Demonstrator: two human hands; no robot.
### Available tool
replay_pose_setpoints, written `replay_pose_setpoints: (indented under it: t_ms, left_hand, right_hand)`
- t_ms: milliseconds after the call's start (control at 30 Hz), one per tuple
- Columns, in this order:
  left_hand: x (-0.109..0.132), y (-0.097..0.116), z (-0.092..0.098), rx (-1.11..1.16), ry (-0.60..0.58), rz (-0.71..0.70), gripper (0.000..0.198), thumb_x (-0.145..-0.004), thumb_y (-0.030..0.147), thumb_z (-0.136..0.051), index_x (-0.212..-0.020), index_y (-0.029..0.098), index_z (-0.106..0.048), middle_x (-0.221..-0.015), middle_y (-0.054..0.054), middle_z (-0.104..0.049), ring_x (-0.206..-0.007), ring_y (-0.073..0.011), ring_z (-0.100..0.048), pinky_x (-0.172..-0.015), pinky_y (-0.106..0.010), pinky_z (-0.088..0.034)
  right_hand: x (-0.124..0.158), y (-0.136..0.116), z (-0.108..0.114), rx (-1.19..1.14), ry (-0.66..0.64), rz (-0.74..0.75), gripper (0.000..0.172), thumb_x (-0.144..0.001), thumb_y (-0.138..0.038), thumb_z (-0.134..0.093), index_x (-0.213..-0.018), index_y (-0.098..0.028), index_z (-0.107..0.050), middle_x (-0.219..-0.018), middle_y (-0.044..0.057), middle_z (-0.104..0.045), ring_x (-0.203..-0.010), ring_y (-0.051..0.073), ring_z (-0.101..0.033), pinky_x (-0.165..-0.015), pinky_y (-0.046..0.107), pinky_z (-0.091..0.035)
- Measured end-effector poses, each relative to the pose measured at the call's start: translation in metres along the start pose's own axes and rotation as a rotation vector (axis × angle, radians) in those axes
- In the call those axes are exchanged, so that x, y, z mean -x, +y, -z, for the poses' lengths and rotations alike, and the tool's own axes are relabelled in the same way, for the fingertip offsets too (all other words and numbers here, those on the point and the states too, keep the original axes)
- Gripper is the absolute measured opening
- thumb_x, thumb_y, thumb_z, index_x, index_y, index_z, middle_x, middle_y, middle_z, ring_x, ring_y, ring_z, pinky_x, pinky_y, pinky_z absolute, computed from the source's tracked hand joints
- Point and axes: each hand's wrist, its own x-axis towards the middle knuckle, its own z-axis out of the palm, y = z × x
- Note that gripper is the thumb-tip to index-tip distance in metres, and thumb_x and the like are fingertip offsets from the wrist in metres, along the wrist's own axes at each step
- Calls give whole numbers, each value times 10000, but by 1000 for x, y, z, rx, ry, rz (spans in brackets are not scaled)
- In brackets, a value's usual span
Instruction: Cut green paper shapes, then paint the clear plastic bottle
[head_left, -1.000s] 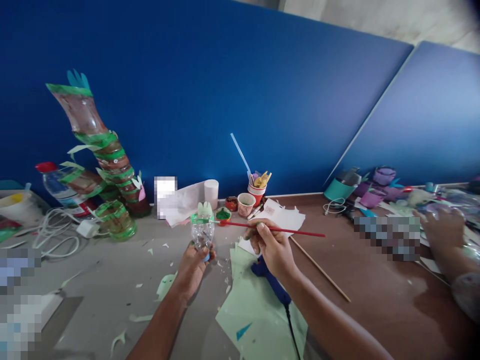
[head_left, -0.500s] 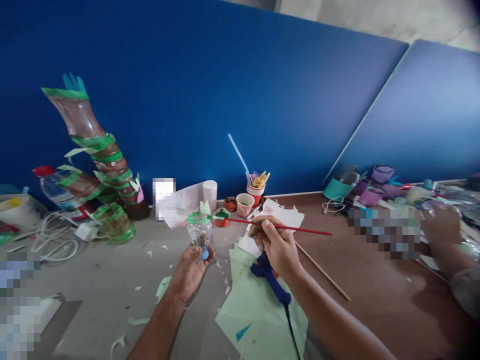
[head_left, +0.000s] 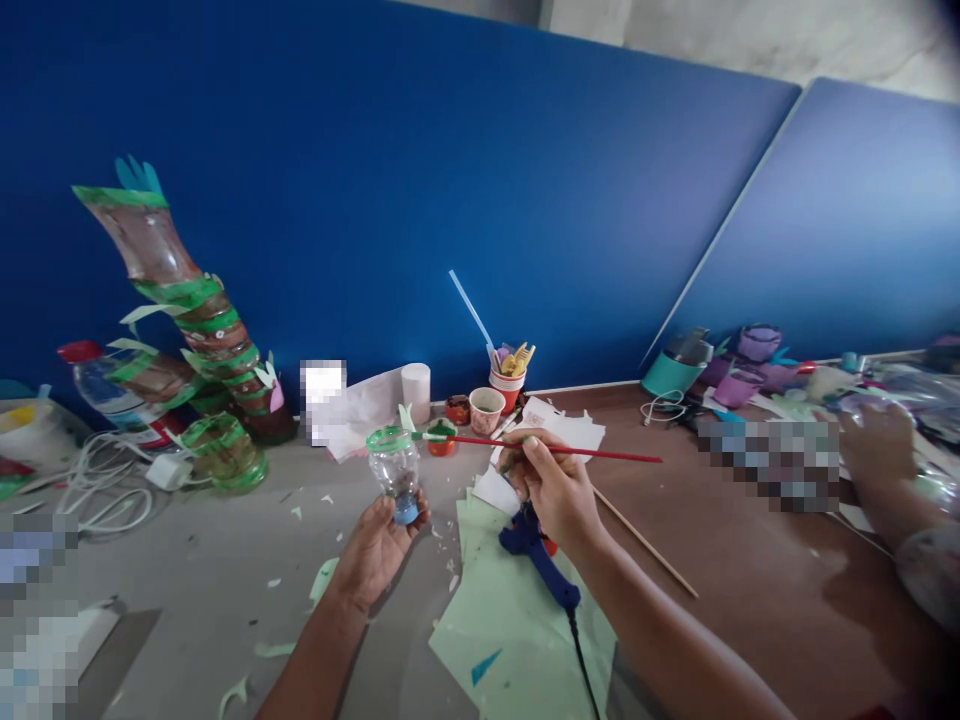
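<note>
My left hand (head_left: 377, 545) grips the blue-capped neck of a cut clear plastic bottle piece (head_left: 394, 468), held cap down, its upper rim painted green. My right hand (head_left: 551, 485) pinches a thin red paintbrush (head_left: 555, 451) that lies level, its green-loaded tip touching the bottle's green rim on the right side. A pale green paper leaf sticks up behind that rim. Both hands hover over the grey table (head_left: 187, 560).
A bottle tower banded in green (head_left: 195, 310) stands at the left, with white cables (head_left: 97, 480) beside it. Paint pots (head_left: 442, 437) and paper cups (head_left: 487, 408) line the blue wall. A blue glue gun (head_left: 544, 570) lies on green paper sheets (head_left: 510, 630). Another person's hand (head_left: 877, 445) works at the right.
The bottle piece has turned a little in my left hand and shifted slightly left. The brush stays at its rim. The view has drifted a bit.
</note>
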Motion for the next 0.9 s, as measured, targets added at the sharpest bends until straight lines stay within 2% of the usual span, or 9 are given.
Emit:
replay_pose_setpoints:
  t_ms: [133, 233, 367, 567, 767, 900]
  left_hand:
    - [2, 1, -1, 4, -22, 20, 345, -594, 381, -847, -820, 151, -724, -885, -75, -720, -849, -203, -651, -843, -363, -512]
    - [3, 2, 0, 11, -51, 25, 376, -609, 389, -838, -874, 146, -728, -895, -76, -718, -848, -198, -648, -834, -356, -519]
    - [3, 2, 0, 21, -50, 29, 370, -604, 394, -840, -853, 144, -728, -892, -75, -718, -844, -200, -648, -819, -359, -525]
    - [3, 3, 1, 36, -54, 53, 400, -583, 376, -856, -861, 118, -729, -885, -83, -724, -838, -201, -654, -816, -357, -532]
    - [3, 2, 1, 32, -64, 56, 399, -608, 373, -844, -896, 122, -730, -900, -84, -726, -843, -198, -656, -814, -353, -539]
    - [3, 1, 1, 26, -61, 56, 380, -613, 374, -840, -882, 129, -730, -902, -82, -727, -842, -196, -657, -810, -351, -542]
  right_hand:
    - [1, 0, -3, -15, -40, -26, 245, -858, -395, -607, -877, -160, -673, -651, 32, -655, -425, 76, -453, -396, 215, -305]
    - [-1, 0, -2, 5, 0, -16, 241, -861, -388, -603, -877, -159, -676, -655, 36, -663, -427, 76, -452, -395, 215, -303]
    - [-2, -2, -1, 2, 26, 3, 234, -866, -379, -597, -880, -160, -678, -653, 37, -667, -426, 75, -461, -393, 211, -297]
    - [1, -1, -4, -27, -39, -35, 253, -852, -401, -611, -865, -154, -665, -646, 33, -661, -417, 71, -454, -391, 206, -300]
    - [-2, -3, -2, -11, 19, -11, 234, -853, -376, -611, -864, -152, -679, -639, 34, -666, -415, 67, -459, -388, 199, -297]
    - [1, -3, -5, -53, -44, -32, 230, -857, -376, -611, -859, -156, -675, -641, 32, -660, -423, 66, -463, -390, 192, -303]
